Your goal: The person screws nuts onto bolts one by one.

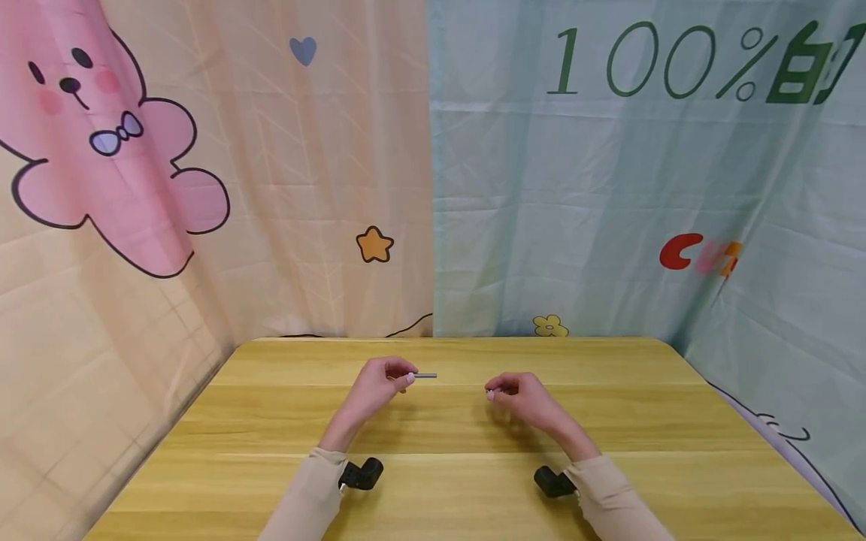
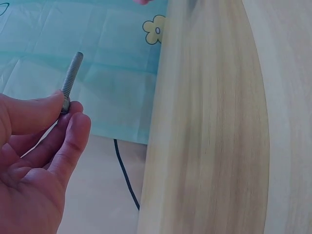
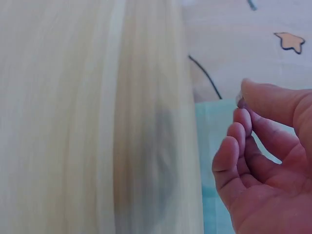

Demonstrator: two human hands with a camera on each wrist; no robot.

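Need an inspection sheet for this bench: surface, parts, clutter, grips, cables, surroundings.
Surface: wood-grain table, hand shadows on it.
Job's things: threaded bolt, held above the table; small piece, mostly hidden, identity unclear.
Clutter: nothing seen.
Grips: left hand pinches the bolt near one end, threaded shaft sticking out; right hand pinches the small piece between thumb and fingertips. Hands apart.
Cables: none certain; dark line beyond the table edge may be curtain print.
Surroundings: peach curtain with printed bear and star; pale blue-green curtain with lettering and yellow flower; beige sleeves, black device at each wrist.
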